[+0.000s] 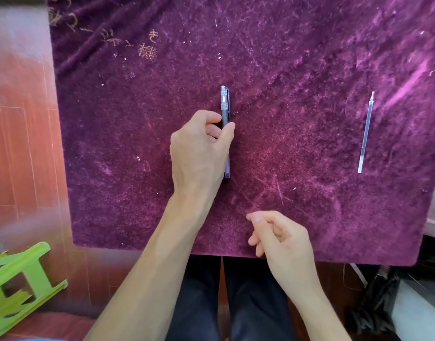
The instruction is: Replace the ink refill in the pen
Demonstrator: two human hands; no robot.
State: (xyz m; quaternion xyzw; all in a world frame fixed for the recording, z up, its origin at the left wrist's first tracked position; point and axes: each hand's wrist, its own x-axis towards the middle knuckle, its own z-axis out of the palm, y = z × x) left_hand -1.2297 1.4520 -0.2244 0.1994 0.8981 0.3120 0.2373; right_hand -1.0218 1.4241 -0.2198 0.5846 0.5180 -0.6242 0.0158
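Centrally, the left hand (199, 148) pinches the pen (225, 114) between thumb and fingers around its dark grip section, the pen lying lengthwise on the cloth with its clear plastic cap pointing away from the person and its transparent barrel running back under the palm. No lettering on the pen can be read. Nearer the table's front edge, the right hand (280, 239) hovers loosely curled and holds nothing. Well apart to the right lies the ink refill (365, 134), a thin clear tube, slightly tilted, with what looks like a metal tip at its far end. Everything rests on a worn, fuzzy purple velvet cloth (285, 70); a lime-green plastic stool (22, 279) sits tipped on the reddish floor at left.
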